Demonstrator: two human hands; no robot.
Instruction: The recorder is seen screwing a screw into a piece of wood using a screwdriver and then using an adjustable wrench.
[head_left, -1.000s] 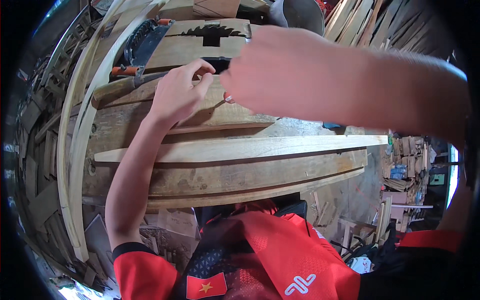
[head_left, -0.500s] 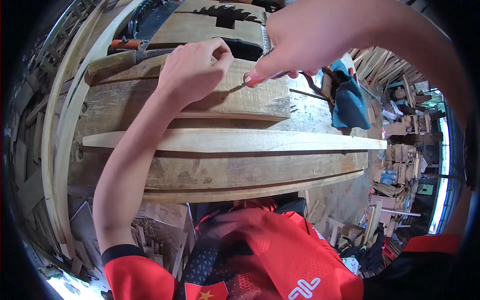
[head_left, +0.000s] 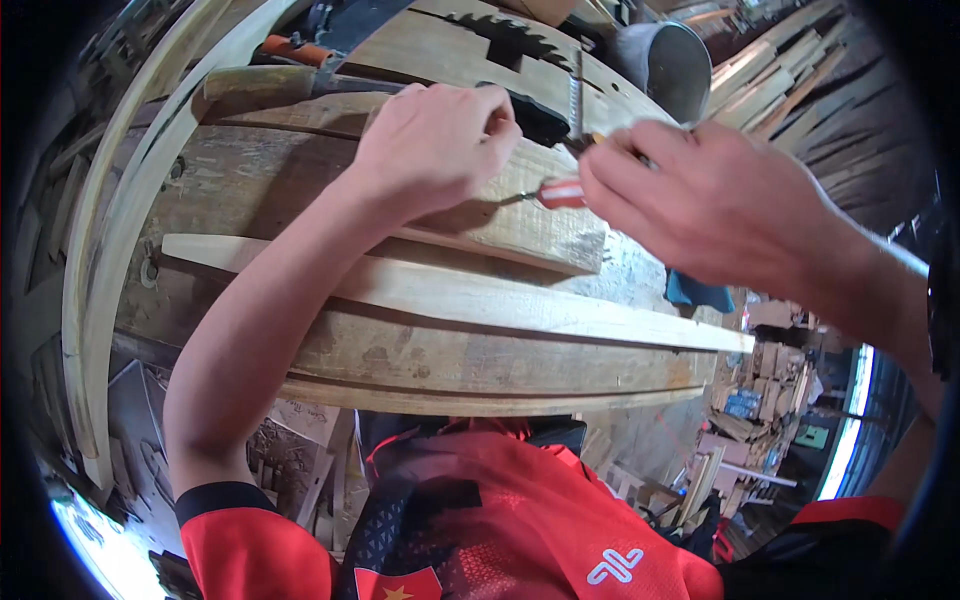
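Screwdriver (head_left: pixel 556 193) with red handle is gripped by right hand (head_left: pixel 715 205), tip pointing to 9 o'clock. Left hand (head_left: pixel 435 145) is clenched on wooden block (head_left: pixel 520 225) at the tip

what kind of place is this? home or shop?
Most likely a woodworking shop. The person works at a rough wooden plank bench with a long pale wooden slat across it, offcut timber stacks lie behind, and the right hand holds a red-handled screwdriver near the left hand.

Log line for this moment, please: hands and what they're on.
left hand: pressing on wooden block | right hand: holding red-handled screwdriver | tip: at left fingers | workbench: long slat
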